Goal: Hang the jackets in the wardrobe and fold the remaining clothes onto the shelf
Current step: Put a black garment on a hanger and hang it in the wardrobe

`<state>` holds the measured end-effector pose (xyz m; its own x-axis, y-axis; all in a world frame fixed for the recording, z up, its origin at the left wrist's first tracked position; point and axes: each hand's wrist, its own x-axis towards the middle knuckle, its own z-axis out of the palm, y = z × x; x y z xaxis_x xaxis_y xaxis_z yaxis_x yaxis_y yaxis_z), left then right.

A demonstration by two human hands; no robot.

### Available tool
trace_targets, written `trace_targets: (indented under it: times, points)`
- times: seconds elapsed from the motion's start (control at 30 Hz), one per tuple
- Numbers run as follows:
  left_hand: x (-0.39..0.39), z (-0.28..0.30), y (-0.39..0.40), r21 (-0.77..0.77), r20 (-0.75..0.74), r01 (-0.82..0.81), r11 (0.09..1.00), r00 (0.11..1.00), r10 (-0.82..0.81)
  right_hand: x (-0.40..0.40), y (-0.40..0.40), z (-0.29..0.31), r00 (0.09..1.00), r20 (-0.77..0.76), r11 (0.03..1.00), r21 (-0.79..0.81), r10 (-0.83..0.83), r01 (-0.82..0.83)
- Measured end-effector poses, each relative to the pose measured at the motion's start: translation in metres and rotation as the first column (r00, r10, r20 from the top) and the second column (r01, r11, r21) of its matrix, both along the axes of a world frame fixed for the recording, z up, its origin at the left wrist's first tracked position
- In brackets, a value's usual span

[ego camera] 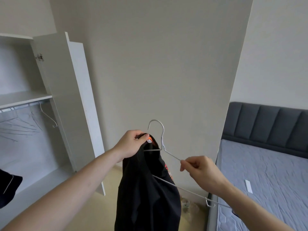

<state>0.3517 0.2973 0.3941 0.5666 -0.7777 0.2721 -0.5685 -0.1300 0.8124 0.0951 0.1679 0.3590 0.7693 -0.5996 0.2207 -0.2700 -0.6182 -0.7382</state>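
Note:
A black jacket with an orange collar label hangs in mid-air at the centre of the view. My left hand pinches its collar at the top. A white wire hanger is partly threaded into the jacket, its hook pointing up and its left arm inside the collar. My right hand pinches the hanger's right arm. The hanger's bottom bar runs down to the right, below my right wrist. The open wardrobe stands at the left, with a shelf above a rail.
Several empty wire hangers hang on the wardrobe rail. A dark garment shows at the left edge. The wardrobe door stands open. A bed with a grey mattress and a dark headboard fills the right side.

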Motion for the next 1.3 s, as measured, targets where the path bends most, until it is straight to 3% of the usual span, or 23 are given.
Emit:
trace_targets:
  times: [0.07,0.17,0.33,0.43,0.57,0.67,0.73,0.77,0.83,0.93,1.07,1.13,1.2,1.3]
  points:
    - [0.006,-0.002,0.000,0.042,0.020,-0.022,0.999,1.000,0.021,-0.005,-0.006,0.006,0.999,0.032,0.999,0.001,-0.038,0.038]
    - [0.000,-0.003,-0.003,-0.015,-0.087,0.007,1.000,0.996,-0.008,-0.012,-0.011,0.008,0.998,0.049,0.999,0.008,-0.050,0.050]
    - [-0.038,0.010,-0.021,-0.225,-0.259,0.170,0.959,0.939,-0.227,-0.003,0.002,-0.007,0.999,0.028,0.998,0.049,-0.042,0.041]
    - [-0.049,0.017,-0.021,-0.240,-0.273,0.301,0.923,0.892,-0.361,-0.011,-0.001,-0.011,0.993,0.102,0.990,0.132,-0.065,0.052]
    - [-0.053,0.013,-0.015,0.010,-0.072,0.417,0.909,0.907,-0.416,-0.025,-0.010,-0.012,0.980,0.186,0.991,0.119,-0.078,0.056]
    - [-0.042,0.014,-0.013,0.143,0.283,0.251,0.957,0.917,-0.283,-0.030,-0.010,-0.018,0.974,0.212,0.991,0.125,-0.080,0.055]
    - [-0.029,0.017,-0.011,0.199,0.503,0.165,0.966,0.829,-0.245,-0.031,-0.010,-0.021,0.970,0.230,0.991,0.127,-0.079,0.051]
    - [-0.022,0.016,-0.010,0.241,0.540,0.144,0.960,0.802,-0.256,-0.031,-0.010,-0.022,0.967,0.240,0.990,0.131,-0.082,0.051]
    - [-0.012,0.013,-0.007,0.299,0.473,0.150,0.943,0.835,-0.282,-0.031,-0.009,-0.021,0.963,0.258,0.987,0.152,-0.081,0.042]
    - [-0.002,0.008,-0.006,0.213,0.435,0.192,0.958,0.859,-0.269,-0.027,-0.005,-0.013,0.955,0.284,0.994,0.080,-0.089,0.069]
    - [0.009,0.012,-0.007,0.098,0.441,0.157,0.983,0.879,-0.185,-0.027,0.010,-0.001,0.839,0.522,0.965,-0.101,-0.155,0.241]
    - [0.015,0.017,-0.007,0.064,0.420,0.126,0.990,0.897,-0.141,-0.026,0.025,-0.010,0.823,0.559,0.968,-0.140,-0.098,0.210]
    - [0.017,0.023,-0.005,0.029,0.400,0.116,0.993,0.909,-0.118,-0.023,0.038,-0.028,0.880,0.472,0.992,-0.070,-0.056,0.101]
    - [0.016,0.032,-0.001,-0.017,0.376,0.116,0.993,0.921,-0.101,-0.013,0.039,-0.048,0.952,0.300,0.980,0.201,-0.061,0.000]
